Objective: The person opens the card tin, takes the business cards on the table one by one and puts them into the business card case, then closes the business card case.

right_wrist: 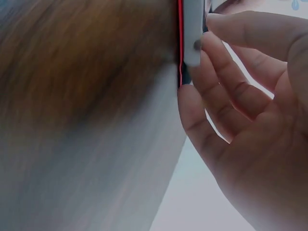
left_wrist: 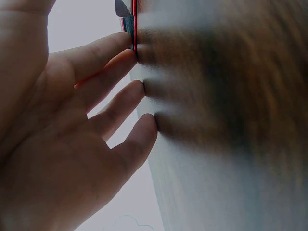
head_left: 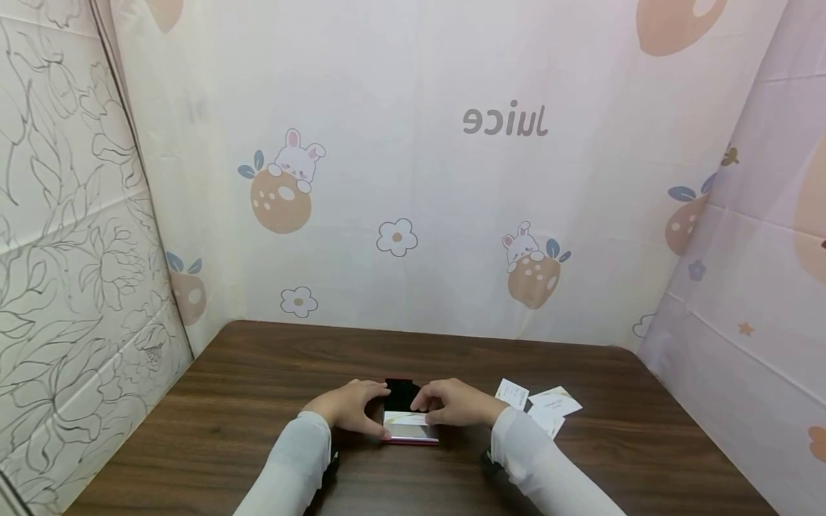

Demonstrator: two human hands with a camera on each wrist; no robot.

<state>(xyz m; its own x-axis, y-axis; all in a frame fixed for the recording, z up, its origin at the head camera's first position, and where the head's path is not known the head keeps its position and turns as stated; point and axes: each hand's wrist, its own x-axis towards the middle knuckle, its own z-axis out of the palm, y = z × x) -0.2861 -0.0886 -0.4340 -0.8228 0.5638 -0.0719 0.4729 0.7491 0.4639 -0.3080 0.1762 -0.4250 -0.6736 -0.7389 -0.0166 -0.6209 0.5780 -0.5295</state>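
An open card case with a black lid and red edging lies on the table, its silvery part toward me. Across it is a white business card with gold-toned marks. At the case's left side my left hand holds it, thumb at the near corner and forefinger by the lid; in the left wrist view the other fingers stretch down to the tabletop. My right hand reaches over from the right, bent thumb and forefinger pinching at the card. Its little fingertip is beside the red edge.
Several loose white cards overlap on the table right of my right hand, with a small dark piece partly under them. The brown wooden table ends at a patterned cloth backdrop, and more cloth hangs at both sides.
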